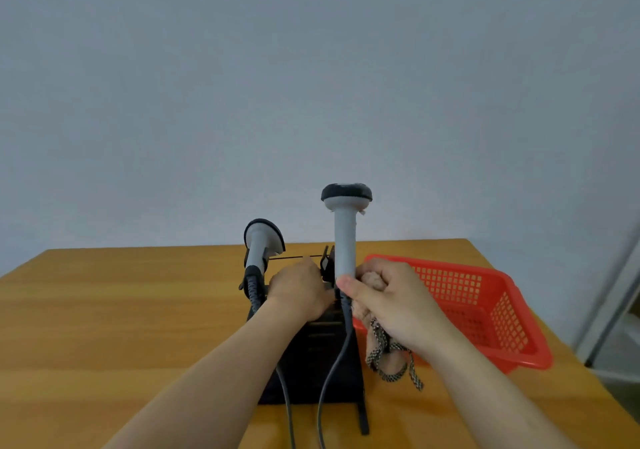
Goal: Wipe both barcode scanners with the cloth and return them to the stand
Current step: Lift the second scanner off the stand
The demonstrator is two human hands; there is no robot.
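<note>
1. Right hand point(384, 296) clamped round the lower handle of the right scanner point(345, 237), thumb across the front, with the cloth point(379, 344) bunched in the same palm and hanging below it.
2. Left hand point(299, 289) resting on top of the stand point(311, 362), back toward the camera; fingers hidden, so curled or straight impossible to tell.
3. Right scanner upright, head uppermost, over the stand's right side; seated or lifted clear, not plain to see.
4. Probably light, hard, smooth plastic: stiff, a little slippery, top-heavy at the head. Best taken by the handle, as here; cable point(332, 372) trailing from the base likely to tug.
5. Cloth soft and limp; loose checked edge apt to snag on the stand.
6. Left scanner point(261, 248) sitting tilted in the stand's left holder.
7. Red basket point(512, 327) just right of the stand on the wooden table point(121, 310); only its own mesh showing inside, near corner hidden by the hand.
</note>
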